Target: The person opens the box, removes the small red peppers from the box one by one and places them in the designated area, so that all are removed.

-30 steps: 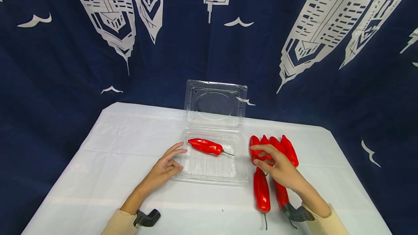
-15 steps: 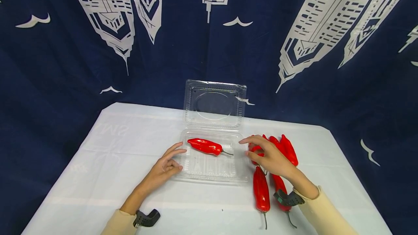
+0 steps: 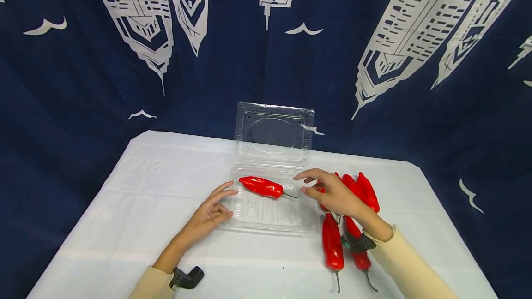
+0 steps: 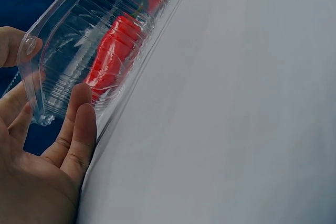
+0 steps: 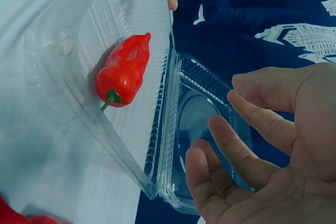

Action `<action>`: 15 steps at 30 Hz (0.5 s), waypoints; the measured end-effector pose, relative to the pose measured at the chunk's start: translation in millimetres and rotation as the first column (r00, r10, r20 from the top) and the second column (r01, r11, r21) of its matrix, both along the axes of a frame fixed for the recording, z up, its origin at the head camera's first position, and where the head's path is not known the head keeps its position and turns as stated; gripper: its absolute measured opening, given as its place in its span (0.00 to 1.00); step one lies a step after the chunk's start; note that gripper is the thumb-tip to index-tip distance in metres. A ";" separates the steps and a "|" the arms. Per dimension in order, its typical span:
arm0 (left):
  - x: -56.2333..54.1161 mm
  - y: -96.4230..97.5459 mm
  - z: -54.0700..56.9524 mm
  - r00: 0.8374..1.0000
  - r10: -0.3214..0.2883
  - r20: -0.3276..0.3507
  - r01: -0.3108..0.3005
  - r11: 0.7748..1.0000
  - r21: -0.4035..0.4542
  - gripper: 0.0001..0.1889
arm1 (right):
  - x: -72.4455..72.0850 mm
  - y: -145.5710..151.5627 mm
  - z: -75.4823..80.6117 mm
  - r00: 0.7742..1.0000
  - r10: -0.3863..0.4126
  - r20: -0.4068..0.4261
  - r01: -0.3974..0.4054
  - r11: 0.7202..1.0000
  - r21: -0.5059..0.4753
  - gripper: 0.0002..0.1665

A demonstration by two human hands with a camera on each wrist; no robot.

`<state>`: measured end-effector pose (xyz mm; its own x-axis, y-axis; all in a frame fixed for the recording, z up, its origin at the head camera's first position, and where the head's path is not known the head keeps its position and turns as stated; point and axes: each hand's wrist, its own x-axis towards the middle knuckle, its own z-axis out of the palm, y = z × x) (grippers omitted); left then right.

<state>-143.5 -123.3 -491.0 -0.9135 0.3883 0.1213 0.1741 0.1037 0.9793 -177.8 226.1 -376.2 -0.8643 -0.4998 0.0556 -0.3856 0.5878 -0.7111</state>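
An open clear plastic clamshell container (image 3: 266, 216) has one red chili pepper (image 3: 262, 187) lying in its base, stem to the right. At the container's left side my left hand (image 3: 209, 213) rests with spread fingers; in the left wrist view its fingers (image 4: 84, 129) lie along the outer wall, another digit at the rim. My right hand (image 3: 334, 195) hovers over the container's right rim, its fingers loosely bent and nothing held, as the right wrist view also shows. Several more red peppers (image 3: 368, 193) lie right of the container, partly hidden by the right hand and forearm.
The container's lid (image 3: 272, 135) stands raised behind its base. Two peppers, one nearer (image 3: 332, 243) and one under the right wrist (image 3: 360, 260), point their stems to the front. A white cloth covers the table (image 3: 141, 225); a dark blue printed curtain (image 3: 232, 73) hangs behind.
My right hand has moved left from above the peppers to the container's right rim, with nothing in it. My left hand and the pepper in the container have stayed put.
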 end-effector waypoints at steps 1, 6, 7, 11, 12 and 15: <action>0.1 -0.2 -0.2 1.000 0.000 0.003 0.000 1.000 0.000 0.29 | -1.1 -1.7 0.0 1.000 0.012 0.002 -0.012 1.000 -0.003 0.21; 0.2 -0.4 -0.7 1.000 -0.002 0.002 0.002 1.000 0.004 0.29 | -6.2 -10.7 0.0 0.999 0.048 0.001 -0.048 0.999 0.003 0.21; 0.1 -0.3 -0.7 1.000 -0.002 0.001 0.002 1.000 0.005 0.29 | -7.3 -12.8 0.1 0.999 0.053 0.003 -0.053 0.999 0.004 0.21; -0.1 -0.3 -1.3 1.000 -0.003 -0.007 0.003 1.000 0.009 0.28 | -11.4 -20.8 0.5 0.997 0.073 0.010 -0.073 0.997 0.002 0.21; -0.1 -0.2 -1.4 1.000 -0.004 -0.010 0.004 1.000 0.010 0.28 | -12.9 -22.7 0.0 0.997 0.081 0.011 -0.081 0.997 0.000 0.21; 0.2 -0.3 -1.3 1.000 -0.005 -0.013 0.006 1.000 0.012 0.29 | -18.3 -28.2 -2.1 0.994 0.105 0.005 -0.105 0.994 0.007 0.19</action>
<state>-143.4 -123.6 -492.4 -0.9097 0.3918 0.1376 0.1873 0.0913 0.9780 -196.1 197.9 -378.3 -0.8074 -0.5881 0.0477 -0.4422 0.5498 -0.7086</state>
